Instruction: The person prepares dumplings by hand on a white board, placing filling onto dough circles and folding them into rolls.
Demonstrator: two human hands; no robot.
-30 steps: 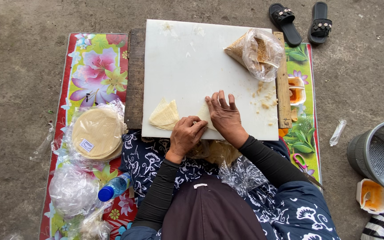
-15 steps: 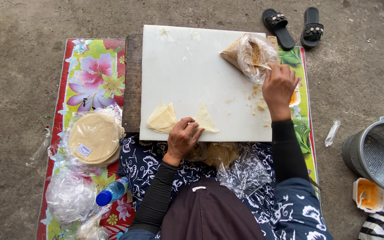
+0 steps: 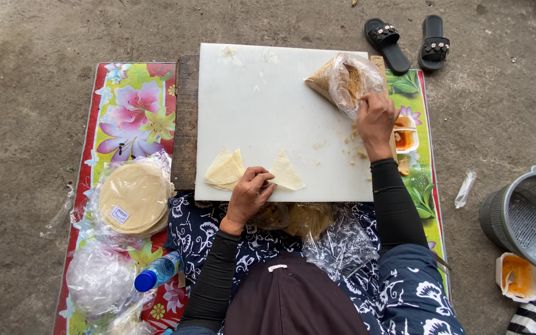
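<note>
While most of the white rectangular plastic cutting board [image 3: 262,105] lies bare, both hands work along its edges. At the near edge the left hand [image 3: 250,195] curls down, fingertips pinching a pale triangular folded pastry wrapper [image 3: 286,174], with a second folded wrapper [image 3: 226,169] just left of it. At the far right corner the right hand [image 3: 375,119] reaches into a crinkled clear plastic bag of brown crumbly filling [image 3: 342,79]; how it closes I cannot tell. Crumbs dot the board near that hand. Left of the board, a round stack of thin wrappers in plastic [image 3: 134,197] rests on the glossy flowered mat [image 3: 128,105]; black sandals [image 3: 407,40] lie beyond on rough concrete.
</note>
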